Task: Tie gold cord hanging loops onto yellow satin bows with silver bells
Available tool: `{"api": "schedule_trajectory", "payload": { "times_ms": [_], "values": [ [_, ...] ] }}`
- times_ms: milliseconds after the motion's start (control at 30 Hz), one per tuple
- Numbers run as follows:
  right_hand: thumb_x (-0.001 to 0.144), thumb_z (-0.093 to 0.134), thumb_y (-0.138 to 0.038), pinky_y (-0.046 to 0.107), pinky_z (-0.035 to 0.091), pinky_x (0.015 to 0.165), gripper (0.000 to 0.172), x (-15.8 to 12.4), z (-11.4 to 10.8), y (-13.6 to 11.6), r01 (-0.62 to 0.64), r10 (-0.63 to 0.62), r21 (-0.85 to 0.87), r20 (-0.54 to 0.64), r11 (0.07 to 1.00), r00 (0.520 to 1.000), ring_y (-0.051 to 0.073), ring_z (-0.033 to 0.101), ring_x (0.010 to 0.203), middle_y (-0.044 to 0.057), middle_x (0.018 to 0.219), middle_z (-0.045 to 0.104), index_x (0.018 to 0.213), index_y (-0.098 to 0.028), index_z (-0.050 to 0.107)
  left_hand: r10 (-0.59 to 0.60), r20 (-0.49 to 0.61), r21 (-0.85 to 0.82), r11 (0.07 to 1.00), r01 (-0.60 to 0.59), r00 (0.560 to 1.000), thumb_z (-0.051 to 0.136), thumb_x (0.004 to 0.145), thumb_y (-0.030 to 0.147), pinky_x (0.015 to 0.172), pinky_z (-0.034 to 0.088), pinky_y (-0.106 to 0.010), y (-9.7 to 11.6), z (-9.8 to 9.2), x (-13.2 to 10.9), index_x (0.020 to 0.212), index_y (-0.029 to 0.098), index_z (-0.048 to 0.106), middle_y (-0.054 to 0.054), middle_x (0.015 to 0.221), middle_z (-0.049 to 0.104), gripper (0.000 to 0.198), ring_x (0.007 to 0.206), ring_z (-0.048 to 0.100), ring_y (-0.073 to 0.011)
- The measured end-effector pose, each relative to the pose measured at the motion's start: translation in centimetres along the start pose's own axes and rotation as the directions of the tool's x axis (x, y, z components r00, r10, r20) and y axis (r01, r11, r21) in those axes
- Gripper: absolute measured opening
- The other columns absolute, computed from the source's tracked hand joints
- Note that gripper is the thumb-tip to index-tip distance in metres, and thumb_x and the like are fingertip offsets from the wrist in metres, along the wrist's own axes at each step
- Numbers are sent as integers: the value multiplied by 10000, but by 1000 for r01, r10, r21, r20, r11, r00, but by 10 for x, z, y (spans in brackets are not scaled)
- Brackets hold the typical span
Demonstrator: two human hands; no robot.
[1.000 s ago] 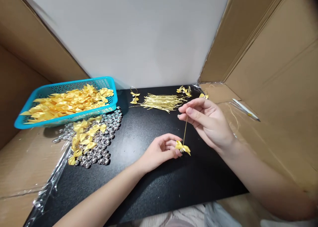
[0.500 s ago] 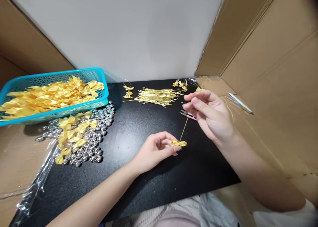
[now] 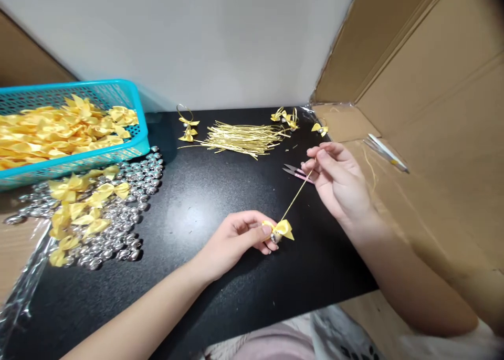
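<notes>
Between the thumb and fingers of my left hand (image 3: pixel 246 234) is a yellow ribbon bow (image 3: pixel 284 228), with a silver bell-like bead (image 3: pixel 275 237) hanging at its middle. A thin gold cord (image 3: pixel 297 196) runs from the bow up to the right, drawn straight. My right hand (image 3: pixel 338 179) pinches the cord's upper end between thumb and fingertips. Just left of the right hand, small pink-handled scissors (image 3: pixel 297 173) lie on the black table (image 3: pixel 220 192), partly hidden behind the fingers.
A pile of gold cords (image 3: pixel 244 138) lies at the back. Finished-looking bows (image 3: pixel 188 126) with cord loops sit beside it. At left, a turquoise basket (image 3: pixel 137 139) holds yellow bows, with silver beads (image 3: pixel 147 173) heaped before it. A white-handled cutter (image 3: pixel 388 152) rests on cardboard at right.
The bow has turned, so its bead now faces me. My right hand has moved slightly right and down, and the cord slants more. The whole view has shifted a little.
</notes>
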State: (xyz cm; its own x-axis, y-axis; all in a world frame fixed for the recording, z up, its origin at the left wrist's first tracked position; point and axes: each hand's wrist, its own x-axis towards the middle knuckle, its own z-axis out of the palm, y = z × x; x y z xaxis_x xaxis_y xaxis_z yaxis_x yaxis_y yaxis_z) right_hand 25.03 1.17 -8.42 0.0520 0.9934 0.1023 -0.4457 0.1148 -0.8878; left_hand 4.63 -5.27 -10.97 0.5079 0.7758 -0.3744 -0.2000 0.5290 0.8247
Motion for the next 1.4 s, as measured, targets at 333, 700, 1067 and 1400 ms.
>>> {"api": "schedule_trajectory", "payload": {
  "times_ms": [333, 700, 1067, 1400],
  "values": [
    [694, 821, -294, 201, 584, 736, 161, -4, -5, 7, -37, 32, -79, -65, 996, 997, 46, 664, 649, -98, 787, 719, 781, -290, 686, -4, -18, -85, 996, 3, 1000, 745, 806, 318, 600, 547, -186, -4, 1, -4, 747, 137, 671, -41, 764, 731, 205, 671, 666, -113],
    [706, 820, -286, 168, 572, 709, 173, -2, -11, 10, -17, 13, -82, -52, 997, 999, 27, 638, 617, -115, 758, 698, 795, -303, 673, 20, -79, -44, 999, -24, 997, 702, 834, 282, 516, 519, -163, -5, 2, -4, 770, 143, 627, 29, 656, 612, 170, 543, 565, -60],
    [749, 797, -322, 211, 606, 671, 125, -11, -5, -22, -91, 49, 88, 395, 992, 917, 52, 575, 518, -125, 594, 581, 738, -368, 681, 34, -84, 117, 993, -24, 996, 671, 853, 272, 498, 496, -143, -6, 6, -2, 929, 159, 689, 5, 779, 665, 138, 535, 530, -40],
    [820, 730, -289, 196, 575, 555, 140, -16, 1, -19, -176, 80, 127, 544, 976, 835, 64, 540, 471, -109, 588, 544, 768, -327, 606, -68, -16, 121, 990, 69, 998, 614, 884, 339, 512, 506, -173, -5, 5, -1, 921, 157, 694, 5, 737, 637, 202, 543, 566, -66]
  ]
}}
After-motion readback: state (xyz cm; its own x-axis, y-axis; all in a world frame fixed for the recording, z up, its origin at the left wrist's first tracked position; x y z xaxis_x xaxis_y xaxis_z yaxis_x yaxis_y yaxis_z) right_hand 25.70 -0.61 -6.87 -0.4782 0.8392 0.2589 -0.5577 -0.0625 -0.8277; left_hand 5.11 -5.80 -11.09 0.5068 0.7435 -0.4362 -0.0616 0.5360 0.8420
